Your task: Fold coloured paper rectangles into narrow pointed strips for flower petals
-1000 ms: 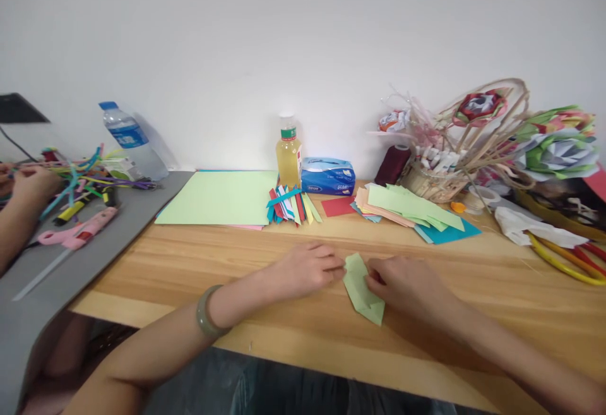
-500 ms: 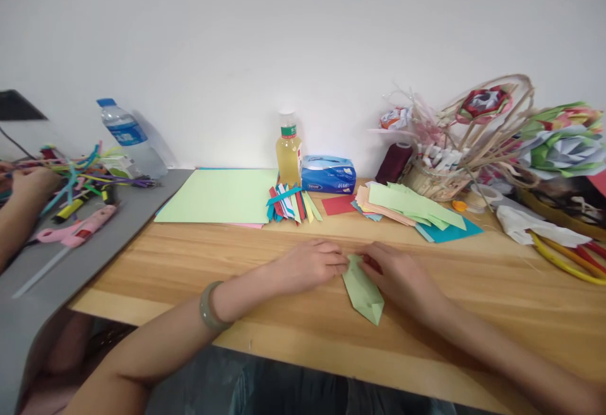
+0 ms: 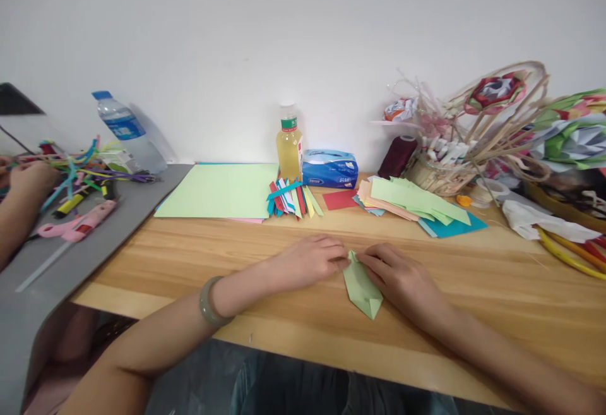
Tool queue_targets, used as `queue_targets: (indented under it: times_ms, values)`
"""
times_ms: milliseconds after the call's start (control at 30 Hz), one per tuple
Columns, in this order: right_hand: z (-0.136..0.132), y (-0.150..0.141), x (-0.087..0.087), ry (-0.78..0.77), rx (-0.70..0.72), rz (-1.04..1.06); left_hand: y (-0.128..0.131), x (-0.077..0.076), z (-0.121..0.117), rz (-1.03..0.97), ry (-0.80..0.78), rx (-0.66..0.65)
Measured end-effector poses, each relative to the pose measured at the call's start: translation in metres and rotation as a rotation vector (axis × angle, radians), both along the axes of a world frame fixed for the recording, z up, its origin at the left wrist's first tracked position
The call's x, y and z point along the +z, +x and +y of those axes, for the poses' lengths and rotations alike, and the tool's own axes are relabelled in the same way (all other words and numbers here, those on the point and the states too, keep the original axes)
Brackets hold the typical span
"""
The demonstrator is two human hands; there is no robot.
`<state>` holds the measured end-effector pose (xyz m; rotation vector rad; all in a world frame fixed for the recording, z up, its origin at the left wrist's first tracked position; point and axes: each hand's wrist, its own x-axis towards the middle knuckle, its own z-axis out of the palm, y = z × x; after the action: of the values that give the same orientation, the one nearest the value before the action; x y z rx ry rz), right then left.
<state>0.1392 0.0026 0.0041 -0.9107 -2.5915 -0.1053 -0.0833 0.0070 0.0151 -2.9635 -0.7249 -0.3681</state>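
Observation:
A small folded light green paper piece (image 3: 360, 288) lies on the wooden table (image 3: 473, 288), its pointed end toward me. My left hand (image 3: 310, 261) rests curled on the table with its fingertips pinching the paper's far left tip. My right hand (image 3: 398, 273) lies over the paper's right side, fingers closed and pressing on the far end of the fold. A pale green bangle (image 3: 207, 301) sits on my left wrist.
Behind lie a large green sheet (image 3: 222, 191), coloured paper strips (image 3: 291, 200), a juice bottle (image 3: 289, 146), a tissue pack (image 3: 330, 170), stacked paper pieces (image 3: 416, 203) and a basket of paper flowers (image 3: 454, 150). At the left another person's hand (image 3: 26, 178) works among coloured strips beside a water bottle (image 3: 125, 131).
My right hand slid from the paper's middle up to its far tip, meeting the left fingertips. The paper shifted slightly. The view tilted a little.

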Motion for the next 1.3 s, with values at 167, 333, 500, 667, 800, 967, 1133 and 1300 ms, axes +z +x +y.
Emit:
queue_targets:
  times_ms: [167, 333, 500, 667, 800, 967, 1133, 1300]
  values:
    - [-0.002, -0.001, 0.003, 0.048, 0.026, -0.028, 0.001, 0.001, -0.002, -0.034, -0.038, 0.004]
    - [-0.004, -0.003, 0.010, 0.040, 0.067, -0.063, 0.002, -0.002, -0.002, -0.013, -0.032, 0.016]
    - [-0.003, -0.002, 0.011, 0.041, 0.080, -0.102, 0.003, -0.002, -0.003, 0.043, 0.019, 0.033]
    - [-0.002, -0.001, 0.010, 0.051, 0.105, -0.110, 0.003, -0.001, -0.004, 0.064, 0.039, 0.034]
    - [-0.003, -0.001, 0.011, 0.048, 0.101, -0.109, 0.002, -0.001, -0.004, 0.069, 0.049, 0.029]
    - [-0.002, -0.002, 0.010, 0.056, 0.093, -0.124, 0.002, 0.002, -0.004, 0.076, 0.074, 0.011]
    - [-0.002, -0.002, 0.008, 0.057, 0.095, -0.095, 0.005, 0.000, -0.005, 0.063, 0.103, 0.032]
    - [-0.003, -0.001, 0.008, 0.063, 0.104, -0.059, 0.008, -0.001, -0.005, 0.047, 0.079, 0.065]
